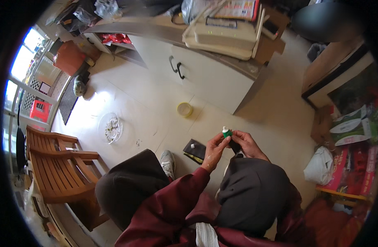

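My left hand (215, 148) and my right hand (246, 142) meet above my right knee, fingers closed around a small green tube (227, 133) with a white top. A dark piece (235, 146) hangs between my fingers below the tube; what it is I cannot make out. On the floor just left of my hands lies a flat dark pouch (191, 154) with yellow along its edge, and a small white cap (192, 146) on it. Farther up stands a round yellow-rimmed container (184, 109). A clear bowl with white bits (112, 128) is to the left.
A white cabinet (205, 78) spans the far side, with a cream plastic item (224, 37) on top. A wooden slatted bench (61, 173) is at left, an orange tub (67, 55) behind. Bags and boxes (349, 152) crowd the right. My feet and knees frame the lower floor.
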Demonstrator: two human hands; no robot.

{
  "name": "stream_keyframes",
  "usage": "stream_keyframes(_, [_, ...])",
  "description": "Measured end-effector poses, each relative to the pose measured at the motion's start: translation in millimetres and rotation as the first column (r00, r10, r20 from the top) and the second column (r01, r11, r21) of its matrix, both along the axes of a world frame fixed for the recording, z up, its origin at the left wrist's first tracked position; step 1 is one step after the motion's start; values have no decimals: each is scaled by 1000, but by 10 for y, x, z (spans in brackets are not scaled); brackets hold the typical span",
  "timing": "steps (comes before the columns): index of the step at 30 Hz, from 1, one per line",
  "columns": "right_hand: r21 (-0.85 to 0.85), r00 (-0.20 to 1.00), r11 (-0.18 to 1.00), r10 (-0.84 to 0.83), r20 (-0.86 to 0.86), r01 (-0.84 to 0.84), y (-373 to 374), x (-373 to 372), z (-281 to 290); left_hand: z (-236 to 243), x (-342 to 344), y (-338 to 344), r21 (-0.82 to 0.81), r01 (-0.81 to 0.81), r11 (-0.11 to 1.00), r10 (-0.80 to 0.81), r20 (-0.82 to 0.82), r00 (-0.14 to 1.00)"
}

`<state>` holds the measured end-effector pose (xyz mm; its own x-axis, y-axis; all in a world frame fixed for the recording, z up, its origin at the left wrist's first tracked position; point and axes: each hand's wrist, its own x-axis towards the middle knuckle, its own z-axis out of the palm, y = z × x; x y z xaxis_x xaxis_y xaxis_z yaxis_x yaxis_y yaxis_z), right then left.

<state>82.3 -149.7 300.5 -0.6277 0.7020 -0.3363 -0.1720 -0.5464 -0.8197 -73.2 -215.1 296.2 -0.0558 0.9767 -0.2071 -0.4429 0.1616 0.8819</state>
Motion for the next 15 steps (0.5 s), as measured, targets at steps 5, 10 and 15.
stream_keyframes(5, [250,936,908,292,198,-336,-48,265,1287,859,48,-220,247,100,964,-115,47,992])
stream_keyframes(10, [438,794,683,374,479,-585,-486,-229,2628,1801,-308,-717,349,-152,925,116,121,986])
stream_keyframes(15, [700,839,462,298,456,-545,-1180,-463,2975,2319,-512,-1295,399,-180,899,151,103,983])
